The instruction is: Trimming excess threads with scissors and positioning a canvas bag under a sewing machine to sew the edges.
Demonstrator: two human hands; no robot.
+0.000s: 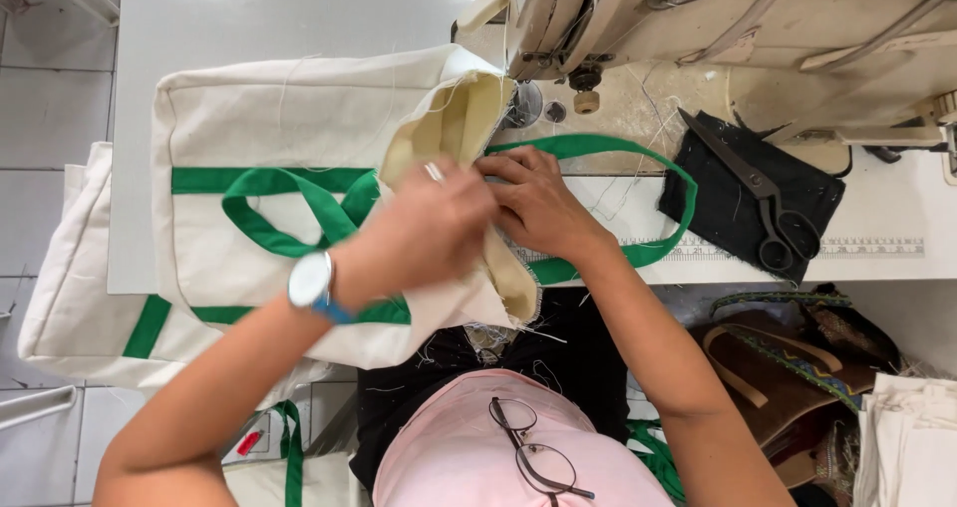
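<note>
Both hands meet at the open mouth of a cream canvas tote bag [289, 138] that lies across the sewing table [150, 68], its body spread to the left and its mouth turned towards the sewing machine [738, 38] at the far right. The left hand [424, 233], with a wristwatch [311, 283] on the wrist, is closed on the folded top edge of the bag, pinching the cloth from the left. The right hand [538, 208] presses in from the right, fingers curled on the same hem; whether it truly grips or only steadies the fold is hard to tell, since the left hand covers part of it. Held so, the raw edge stays turned over and lined up just near of the needle area, probably so the fold keeps its shape. A green strap handle [608, 198] loops out to the right from under the hands. Black scissors [768, 203] rest on a dark cloth [733, 223] further right, well apart from the hands. Eyeglasses [533, 452] hang at the person's chest, near.
</note>
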